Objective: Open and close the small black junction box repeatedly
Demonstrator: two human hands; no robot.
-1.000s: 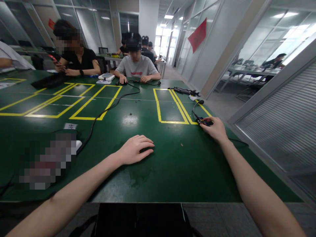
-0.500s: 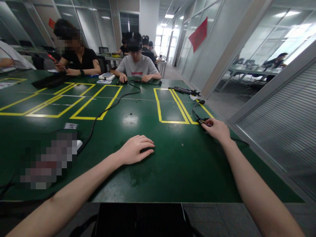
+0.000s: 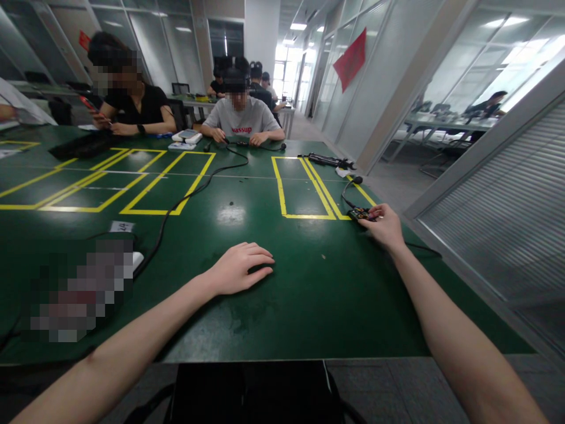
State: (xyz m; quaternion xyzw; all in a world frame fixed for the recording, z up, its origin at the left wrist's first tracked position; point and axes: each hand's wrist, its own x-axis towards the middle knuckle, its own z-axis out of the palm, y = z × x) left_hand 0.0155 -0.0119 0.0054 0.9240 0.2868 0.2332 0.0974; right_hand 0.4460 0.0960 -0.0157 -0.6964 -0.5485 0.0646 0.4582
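Observation:
My left hand (image 3: 242,268) rests palm down on the green table (image 3: 300,312), fingers stretched out and holding nothing. Over on the right, my right hand (image 3: 385,227) grips the right end of a small black box (image 3: 359,214) with colourful marks on its top. From that box rises a bent gooseneck microphone (image 3: 357,180) with a dark round head. A black cable (image 3: 424,249) runs along the table to the right of my wrist. My fingers hide part of the box.
Yellow tape rectangles (image 3: 282,194) mark the tabletop. A folded black tripod-like stand (image 3: 329,161) lies at the far right. A long black cable (image 3: 165,227) crosses the left side, near a pixelated object (image 3: 83,294) and a paper tag (image 3: 122,227). People sit across the table.
My right hand has shifted slightly on the black box, and more of the box's top now shows. The left hand stays in place; the view has moved a little.

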